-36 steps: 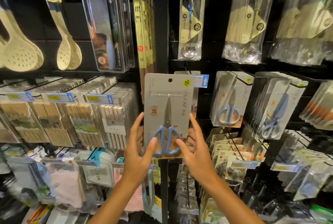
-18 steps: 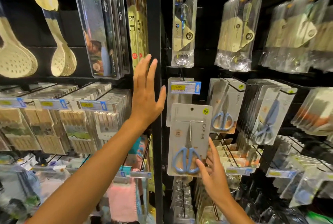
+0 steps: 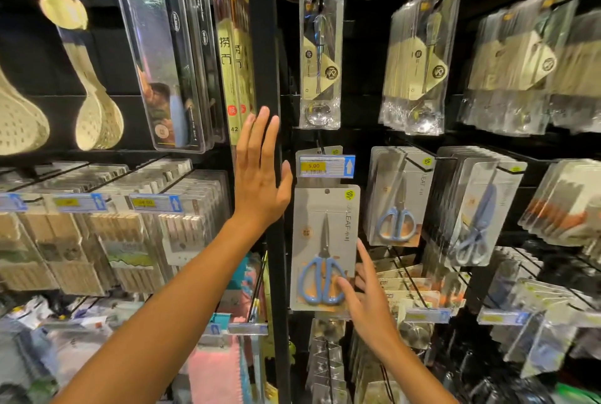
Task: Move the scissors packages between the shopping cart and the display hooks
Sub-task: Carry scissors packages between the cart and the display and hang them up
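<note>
Scissors package (image 3: 323, 249) now hanging at lower centre of frame, under the price tag (image 3: 326, 166), no longer held in both hands. Left hand (image 3: 260, 172) released, flat against black upright post (image 3: 265, 46). Right hand (image 3: 366, 293) spread, fingertips touching package (steadying, not grasping). Hanging step likely complete.

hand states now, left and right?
Left hand: open, flat against the black upright, holding nothing.
Right hand: open, fingertips on the scissors package, no grip.
</note>
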